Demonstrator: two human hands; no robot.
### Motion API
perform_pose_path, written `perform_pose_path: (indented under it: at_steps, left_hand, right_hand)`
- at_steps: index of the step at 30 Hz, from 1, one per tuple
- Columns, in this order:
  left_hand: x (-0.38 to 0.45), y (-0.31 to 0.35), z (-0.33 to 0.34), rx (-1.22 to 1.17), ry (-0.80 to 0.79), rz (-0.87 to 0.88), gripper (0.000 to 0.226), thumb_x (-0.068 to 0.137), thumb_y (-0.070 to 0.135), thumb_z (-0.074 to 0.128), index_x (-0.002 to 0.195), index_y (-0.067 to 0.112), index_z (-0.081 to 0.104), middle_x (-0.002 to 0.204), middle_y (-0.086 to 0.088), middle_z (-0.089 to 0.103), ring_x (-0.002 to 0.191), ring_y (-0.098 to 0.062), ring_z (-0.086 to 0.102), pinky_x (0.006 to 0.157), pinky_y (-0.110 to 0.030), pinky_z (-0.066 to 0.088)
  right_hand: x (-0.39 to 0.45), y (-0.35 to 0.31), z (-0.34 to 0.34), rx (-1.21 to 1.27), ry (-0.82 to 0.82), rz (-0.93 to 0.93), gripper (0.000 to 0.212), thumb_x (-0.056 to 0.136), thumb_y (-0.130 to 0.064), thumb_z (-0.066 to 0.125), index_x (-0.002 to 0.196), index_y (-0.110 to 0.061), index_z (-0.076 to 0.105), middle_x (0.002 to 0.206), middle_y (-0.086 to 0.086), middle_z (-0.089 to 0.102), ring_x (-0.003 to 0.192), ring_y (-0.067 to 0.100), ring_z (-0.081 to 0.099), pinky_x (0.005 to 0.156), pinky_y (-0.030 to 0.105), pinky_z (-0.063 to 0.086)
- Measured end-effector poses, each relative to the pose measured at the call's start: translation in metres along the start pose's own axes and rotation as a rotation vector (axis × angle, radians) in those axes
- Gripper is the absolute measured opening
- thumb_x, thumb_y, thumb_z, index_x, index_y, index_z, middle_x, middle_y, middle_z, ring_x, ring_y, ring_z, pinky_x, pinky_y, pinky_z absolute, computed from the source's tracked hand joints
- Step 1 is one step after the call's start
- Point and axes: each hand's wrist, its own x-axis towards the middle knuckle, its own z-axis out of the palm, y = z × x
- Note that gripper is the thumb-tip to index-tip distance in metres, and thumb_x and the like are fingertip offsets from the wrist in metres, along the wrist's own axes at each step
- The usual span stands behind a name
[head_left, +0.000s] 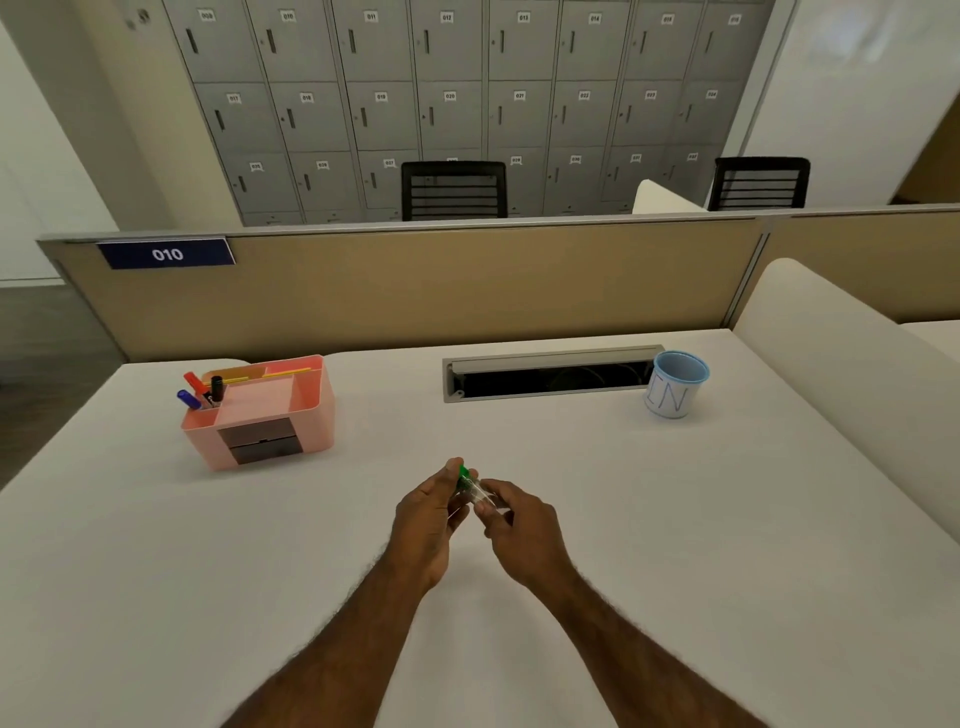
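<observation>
Both my hands meet over the middle of the white desk (675, 545). Between them is a green-capped marker with a pale barrel (469, 484). My left hand (428, 519) grips its green end with curled fingers and thumb. My right hand (511, 525) pinches the pale barrel end. Most of the marker is hidden by my fingers.
A pink desk organiser (291, 421) at the left back holds red, blue and black markers (200, 392) and pencils. A blue-rimmed cup (675, 384) marked "IN" stands at the right back beside an open cable slot (550, 376). A tan partition (415, 286) closes the desk's far edge.
</observation>
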Motion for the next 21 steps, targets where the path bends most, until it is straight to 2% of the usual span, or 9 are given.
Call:
perform_pose_path:
  at_steps: [2,5,7,9,12,15,16,18,21]
  left_hand:
    - [-0.002,-0.001,-0.001,-0.003,-0.018,0.004,0.021,0.085,0.03,0.07,0.093,0.013,0.078,0.096,-0.009,0.079,0.094,-0.024,0.073,0.084,-0.033,0.057]
    - [-0.005,0.0,-0.002,-0.054,-0.039,0.017,0.022,0.085,0.028,0.069,0.095,0.011,0.079,0.097,-0.012,0.078,0.09,-0.022,0.075,0.069,-0.025,0.059]
    - [-0.007,0.001,-0.004,-0.086,-0.038,0.031,0.022,0.085,0.027,0.069,0.096,0.01,0.079,0.097,-0.013,0.078,0.089,-0.022,0.075,0.067,-0.023,0.059]
    - [-0.009,0.001,-0.005,-0.11,-0.036,0.05,0.026,0.086,0.026,0.068,0.101,0.008,0.077,0.096,-0.013,0.078,0.088,-0.021,0.076,0.067,-0.022,0.058]
    - [-0.008,0.004,-0.006,-0.133,-0.05,0.073,0.025,0.086,0.027,0.067,0.101,0.011,0.078,0.098,-0.012,0.078,0.092,-0.022,0.075,0.069,-0.023,0.058]
    - [-0.007,0.011,-0.005,-0.148,-0.089,0.099,0.025,0.08,0.03,0.069,0.096,0.015,0.08,0.101,-0.012,0.078,0.096,-0.023,0.074,0.072,-0.024,0.059]
    - [-0.007,0.012,-0.005,-0.146,-0.095,0.108,0.026,0.079,0.031,0.069,0.096,0.016,0.08,0.101,-0.012,0.078,0.097,-0.023,0.074,0.072,-0.025,0.059]
    - [-0.007,0.014,-0.005,-0.118,-0.097,0.127,0.027,0.078,0.032,0.068,0.097,0.017,0.08,0.101,-0.012,0.078,0.097,-0.022,0.074,0.071,-0.024,0.058]
    - [-0.009,0.014,-0.008,-0.033,-0.097,0.16,0.026,0.076,0.036,0.068,0.093,0.02,0.081,0.098,-0.01,0.078,0.094,-0.02,0.074,0.071,-0.021,0.057]
  right_hand:
    - [-0.001,-0.002,0.001,0.005,0.017,-0.015,0.036,0.095,-0.03,0.058,0.129,-0.022,0.06,0.116,-0.003,0.072,0.092,0.012,0.069,0.086,0.022,0.053]
    - [-0.005,-0.006,0.005,0.007,0.065,-0.044,0.037,0.094,-0.029,0.059,0.13,-0.021,0.061,0.116,-0.004,0.073,0.093,0.007,0.068,0.081,0.006,0.045]
    - [-0.009,-0.009,0.008,0.015,0.099,-0.06,0.037,0.094,-0.026,0.06,0.13,-0.02,0.061,0.119,-0.004,0.072,0.101,0.007,0.067,0.079,-0.003,0.038]
    - [-0.012,-0.013,0.012,0.025,0.127,-0.074,0.036,0.094,-0.024,0.061,0.13,-0.018,0.062,0.119,-0.004,0.072,0.104,0.008,0.067,0.079,-0.005,0.037]
    - [-0.011,-0.021,0.014,0.055,0.134,-0.071,0.035,0.095,-0.026,0.06,0.129,-0.018,0.063,0.116,-0.004,0.073,0.101,0.01,0.069,0.083,0.0,0.043]
    - [-0.005,-0.031,0.011,0.158,0.084,0.027,0.033,0.095,-0.03,0.058,0.126,-0.021,0.065,0.109,-0.006,0.075,0.091,0.013,0.071,0.091,0.028,0.056]
    - [-0.003,-0.033,0.009,0.207,0.066,0.065,0.032,0.095,-0.03,0.058,0.125,-0.022,0.066,0.104,-0.009,0.075,0.086,0.011,0.071,0.088,0.031,0.058]
    - [-0.002,-0.035,0.008,0.306,0.034,0.141,0.029,0.094,-0.029,0.059,0.121,-0.023,0.066,0.093,-0.013,0.073,0.073,0.008,0.07,0.079,0.028,0.06]
    - [0.002,-0.031,0.008,0.336,-0.033,0.192,0.025,0.093,-0.028,0.06,0.117,-0.023,0.066,0.089,-0.011,0.074,0.067,0.005,0.07,0.069,0.022,0.058]
